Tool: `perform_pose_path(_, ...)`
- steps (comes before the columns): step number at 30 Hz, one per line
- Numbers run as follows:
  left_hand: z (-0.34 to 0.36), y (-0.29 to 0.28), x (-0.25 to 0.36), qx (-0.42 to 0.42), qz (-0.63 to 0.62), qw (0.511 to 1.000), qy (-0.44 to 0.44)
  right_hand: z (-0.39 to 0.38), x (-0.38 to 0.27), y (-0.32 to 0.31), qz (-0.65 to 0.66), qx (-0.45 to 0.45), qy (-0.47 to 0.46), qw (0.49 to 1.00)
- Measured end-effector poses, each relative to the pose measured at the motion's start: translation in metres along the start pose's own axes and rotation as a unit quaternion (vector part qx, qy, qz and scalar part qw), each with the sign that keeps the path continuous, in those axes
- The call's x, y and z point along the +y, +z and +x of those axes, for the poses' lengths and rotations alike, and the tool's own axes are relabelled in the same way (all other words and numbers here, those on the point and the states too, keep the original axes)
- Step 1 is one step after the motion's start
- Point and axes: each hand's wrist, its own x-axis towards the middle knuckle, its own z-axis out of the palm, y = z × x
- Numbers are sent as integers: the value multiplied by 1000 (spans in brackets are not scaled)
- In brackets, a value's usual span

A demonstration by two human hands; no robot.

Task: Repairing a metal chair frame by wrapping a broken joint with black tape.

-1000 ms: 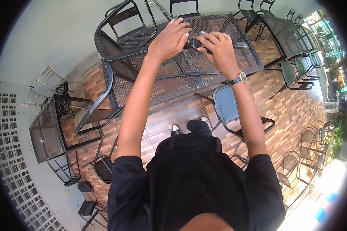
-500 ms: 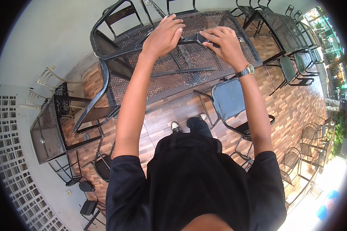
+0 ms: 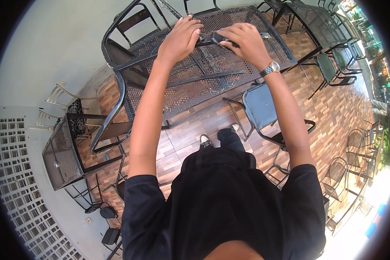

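A metal chair (image 3: 122,89) with a worn dark frame lies tipped on a perforated metal table (image 3: 229,89). My left hand (image 3: 180,39) is closed over a bar of its frame, the thumb on the near side. A little to the right, my right hand (image 3: 243,42) has its fingers curled round a small black block-like thing (image 3: 218,39), which is against the same bar. What kind of thing it is I cannot make out, as the fingers cover much of it. A watch (image 3: 271,69) is on my right wrist.
A chair with a blue-grey seat (image 3: 260,108) stands by the table's near right side. More green-seated chairs (image 3: 325,67) and another mesh table (image 3: 318,32) are at the far right. A smaller mesh table (image 3: 63,158) stands left against the wall. Wood-patterned tiles cover the floor (image 3: 320,117).
My right hand has slid left along the bar with the black block, closer to my left hand. The left hand keeps its place on the frame. The whole view has shifted slightly.
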Motion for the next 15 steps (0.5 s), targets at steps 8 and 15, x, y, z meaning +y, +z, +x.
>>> perform_pose_path(8, 2, -1, 12, -35, 55, 998, 10, -29, 36, -3, -56, 70, 125, 988)
perform_pose_path(15, 4, 2, 11, -8, 83, 996, 14, -2, -17, 34, -116, 193, 194, 955)
